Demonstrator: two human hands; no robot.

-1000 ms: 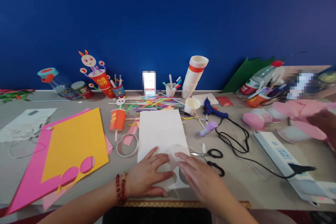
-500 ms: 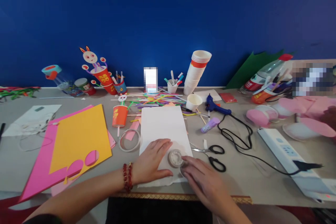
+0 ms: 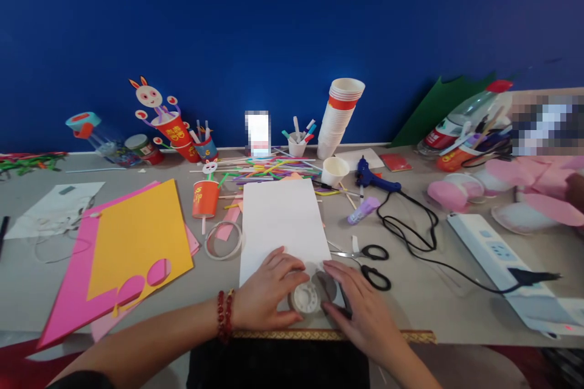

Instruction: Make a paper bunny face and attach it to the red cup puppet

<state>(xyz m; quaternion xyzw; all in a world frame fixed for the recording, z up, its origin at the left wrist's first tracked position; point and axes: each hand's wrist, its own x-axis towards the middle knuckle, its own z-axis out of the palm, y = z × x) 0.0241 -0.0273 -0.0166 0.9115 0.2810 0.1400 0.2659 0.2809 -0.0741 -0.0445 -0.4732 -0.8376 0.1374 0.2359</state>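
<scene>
A small clear tape roll (image 3: pixel 305 298) lies on the near end of a white sheet of paper (image 3: pixel 280 219). My left hand (image 3: pixel 266 292) rests flat on the sheet, fingers stretched out, with forefinger and thumb on either side of the roll's left edge. A red bead bracelet (image 3: pixel 223 315) is on that wrist. My right hand (image 3: pixel 361 309) sits at the roll's right side, fingers drawn together over the paper's corner. A dark slim shape shows under its fingertips; I cannot name it.
Black-handled scissors (image 3: pixel 371 262) lie just right of the paper, and a larger tape ring (image 3: pixel 223 239) lies to its left. Yellow card (image 3: pixel 137 237) on pink card covers the left. Behind stand an orange cup (image 3: pixel 205 198), straws, a cup stack (image 3: pixel 340 114) and a blue glue gun (image 3: pixel 371 180). A power strip (image 3: pixel 497 255) lies right.
The tape roll and both hands have slid toward me, to the paper's near edge. My right hand has shifted to the roll's right side.
</scene>
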